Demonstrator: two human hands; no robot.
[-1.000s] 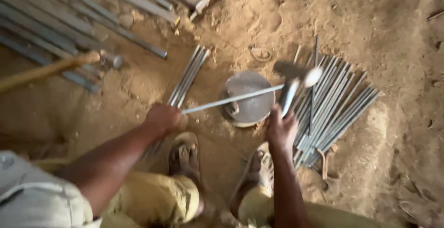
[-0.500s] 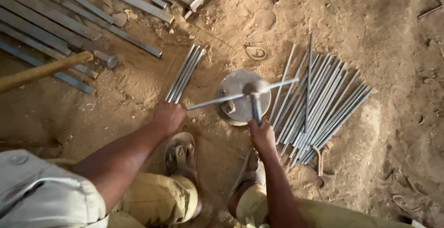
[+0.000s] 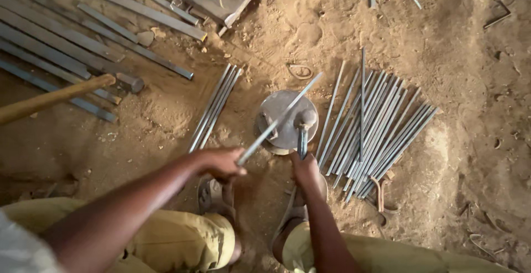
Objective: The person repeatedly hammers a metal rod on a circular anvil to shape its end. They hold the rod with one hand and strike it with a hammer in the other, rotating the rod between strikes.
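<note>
My left hand [image 3: 218, 162] grips one end of a thin metal rod [image 3: 279, 120] that slants up to the right across a round metal anvil block [image 3: 279, 115] set in the sandy ground. My right hand [image 3: 305, 167] holds a hammer [image 3: 303, 126] by its handle, with the head resting down on the block beside the rod. My sandalled feet show just below both hands.
A fan of several thin metal rods [image 3: 376, 126] lies right of the block, three more [image 3: 213, 110] to its left. Long flat steel bars [image 3: 83, 35] cover the upper left, with a wooden handle [image 3: 52, 97] across them. A metal ring [image 3: 300, 71] lies above the block.
The hammer has come down from raised at the right onto the block. The rod has swung from nearly level to a steeper slant.
</note>
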